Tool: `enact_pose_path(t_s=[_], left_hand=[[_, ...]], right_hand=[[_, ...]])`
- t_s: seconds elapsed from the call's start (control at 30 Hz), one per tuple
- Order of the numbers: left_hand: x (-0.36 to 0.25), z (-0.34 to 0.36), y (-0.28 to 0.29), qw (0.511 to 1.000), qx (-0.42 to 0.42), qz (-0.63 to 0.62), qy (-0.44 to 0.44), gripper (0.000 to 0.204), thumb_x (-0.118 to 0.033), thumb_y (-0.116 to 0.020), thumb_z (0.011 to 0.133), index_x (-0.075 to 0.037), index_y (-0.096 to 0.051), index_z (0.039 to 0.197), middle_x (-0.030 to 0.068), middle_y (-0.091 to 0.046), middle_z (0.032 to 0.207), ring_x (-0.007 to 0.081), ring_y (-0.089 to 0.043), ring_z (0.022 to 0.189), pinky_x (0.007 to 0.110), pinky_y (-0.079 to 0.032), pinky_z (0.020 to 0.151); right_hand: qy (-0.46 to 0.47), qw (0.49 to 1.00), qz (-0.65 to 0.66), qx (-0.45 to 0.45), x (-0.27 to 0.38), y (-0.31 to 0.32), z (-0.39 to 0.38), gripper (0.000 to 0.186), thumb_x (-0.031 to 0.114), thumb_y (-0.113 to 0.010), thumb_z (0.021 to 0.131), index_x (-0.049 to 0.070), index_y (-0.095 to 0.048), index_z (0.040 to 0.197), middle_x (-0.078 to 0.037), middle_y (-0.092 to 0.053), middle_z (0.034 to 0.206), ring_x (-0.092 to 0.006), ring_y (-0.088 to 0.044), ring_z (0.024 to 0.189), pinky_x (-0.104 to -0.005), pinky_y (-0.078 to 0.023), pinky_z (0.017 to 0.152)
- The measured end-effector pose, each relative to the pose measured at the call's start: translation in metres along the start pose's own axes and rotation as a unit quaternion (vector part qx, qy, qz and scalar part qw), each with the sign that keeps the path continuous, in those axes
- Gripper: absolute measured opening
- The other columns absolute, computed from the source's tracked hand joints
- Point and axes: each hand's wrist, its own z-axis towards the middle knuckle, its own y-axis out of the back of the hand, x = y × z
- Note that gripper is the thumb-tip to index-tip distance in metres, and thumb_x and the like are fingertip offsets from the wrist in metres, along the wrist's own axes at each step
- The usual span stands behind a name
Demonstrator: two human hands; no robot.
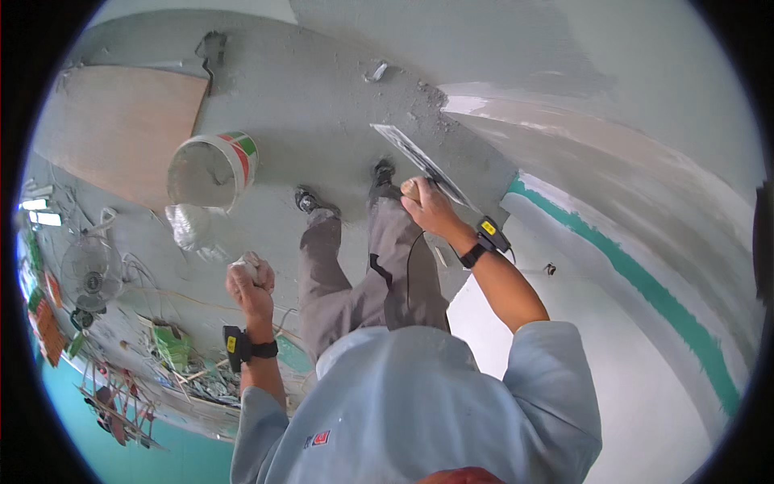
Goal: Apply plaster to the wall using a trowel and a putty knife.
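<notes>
The right hand [430, 206] is clamping its grip on the wooden handle of a flat steel trowel [421, 156], whose blade is angling toward the wet grey-and-white patch where the floor [322, 89] meets the wall [645, 202]. The left hand [250, 282] is closing into a fist around a pale lump; what it is cannot be told. If the blade is tilting too steeply, its edge could be gouging the fresh coat or smearing onto the green stripe [645, 282]. The bucket [214, 169] is lying tipped near the feet, risking a trip.
</notes>
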Motion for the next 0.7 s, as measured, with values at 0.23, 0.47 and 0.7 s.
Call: enact_pose_path(t_s=[0.23, 0.47, 0.7], left_hand=[[0.145, 0.046, -0.057, 0.996, -0.048, -0.069, 0.029, 0.046, -0.050, -0.040, 0.085, -0.005, -0.044, 0.082, 0.0021, -0.040, 0.064, 0.0074, -0.031, 0.044, 0.019, -0.023, 0.037], [0.244, 0.157, -0.065, 0.990, -0.043, -0.116, -0.069, 0.042, -0.049, -0.044, 0.084, -0.006, -0.043, 0.086, 0.0018, -0.040, 0.067, 0.0081, -0.030, 0.043, 0.020, -0.023, 0.036], [0.266, 0.203, -0.036, 0.978, 0.006, -0.184, -0.098, 0.044, -0.050, -0.038, 0.086, -0.007, -0.040, 0.087, 0.0019, -0.040, 0.067, 0.0079, -0.029, 0.041, 0.018, -0.022, 0.034]], right_hand=[[-0.010, 0.978, -0.191, -0.080, -0.160, -0.001, 0.095, 0.030, 0.028, -0.052, 0.081, 0.007, -0.042, 0.101, -0.020, -0.055, 0.087, -0.0393, -0.054, 0.078, -0.0455, -0.044, 0.065], [0.205, 0.872, -0.379, -0.233, -0.150, 0.135, 0.247, 0.040, 0.041, -0.050, 0.083, 0.003, -0.045, 0.094, -0.017, -0.058, 0.068, -0.0325, -0.061, 0.062, -0.0354, -0.049, 0.051], [0.204, 0.844, -0.447, -0.217, -0.195, 0.114, 0.332, 0.041, 0.043, -0.048, 0.083, 0.003, -0.044, 0.089, -0.021, -0.060, 0.072, -0.0363, -0.061, 0.064, -0.0403, -0.050, 0.054]])
